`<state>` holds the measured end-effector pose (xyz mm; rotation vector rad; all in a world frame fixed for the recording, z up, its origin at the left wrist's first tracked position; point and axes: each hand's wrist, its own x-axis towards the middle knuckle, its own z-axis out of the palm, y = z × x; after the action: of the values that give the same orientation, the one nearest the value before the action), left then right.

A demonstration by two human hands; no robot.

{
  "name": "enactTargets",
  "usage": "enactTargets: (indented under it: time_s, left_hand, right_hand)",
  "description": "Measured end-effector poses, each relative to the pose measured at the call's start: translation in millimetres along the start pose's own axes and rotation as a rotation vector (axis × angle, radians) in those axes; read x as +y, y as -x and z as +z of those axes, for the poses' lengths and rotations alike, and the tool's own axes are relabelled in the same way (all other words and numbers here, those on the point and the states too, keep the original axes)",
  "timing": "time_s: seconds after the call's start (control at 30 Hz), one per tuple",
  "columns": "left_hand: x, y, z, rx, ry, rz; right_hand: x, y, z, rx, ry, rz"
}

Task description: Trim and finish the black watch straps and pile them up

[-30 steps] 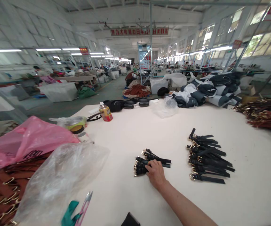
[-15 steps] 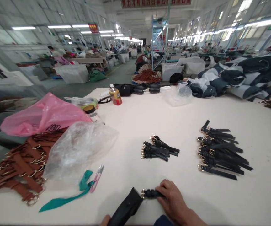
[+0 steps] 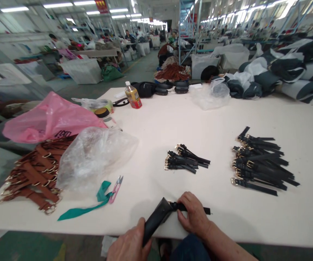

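At the front edge of the table, my left hand [image 3: 130,242] is wrapped round a broad black leather strap [image 3: 156,219], which slants up to the right. My right hand [image 3: 193,213] pinches a short black buckle strap [image 3: 207,210], whose tail sticks out past the fingers. The buckle end meets the tip of the broad strap; whether it is threaded through is hidden. Beyond my hands lies a small pile of black buckle straps [image 3: 185,161]. A larger pile of buckle straps [image 3: 262,163] lies to the right.
Pink-handled thread snips [image 3: 116,190] and a teal ribbon [image 3: 83,211] lie left of my hands. Farther left are a clear plastic bag [image 3: 94,156], brown straps with rings [image 3: 37,177] and a pink bag [image 3: 51,119]. A drink bottle [image 3: 133,96] stands at the back.
The view has tilted down, bringing more of my left hand into sight. The broad strap's tip now overlaps the buckle end. More of the short strap's tail shows beyond my right hand.
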<state>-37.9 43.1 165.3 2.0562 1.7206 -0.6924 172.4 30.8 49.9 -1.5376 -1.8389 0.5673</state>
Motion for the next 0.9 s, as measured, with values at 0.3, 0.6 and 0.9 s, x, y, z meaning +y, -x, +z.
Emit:
enactTargets:
  time_s: [0.3, 0.6, 0.9]
  left_hand:
    - [15.6, -1.4, -5.9, -0.005, 0.001, -0.034]
    - [15.2, 0.5, -0.5, -0.055, -0.035, -0.016]
    - [31.9, -17.6, -9.0, 0.044, 0.021, 0.006]
  right_hand:
    - [-2.8, -3.0, 1.3, -0.006, 0.015, 0.034]
    - [4.0, -0.3, 4.0, 0.009, -0.007, 0.036]
    - [5.5, 3.9, 5.5, 0.025, 0.008, 0.021]
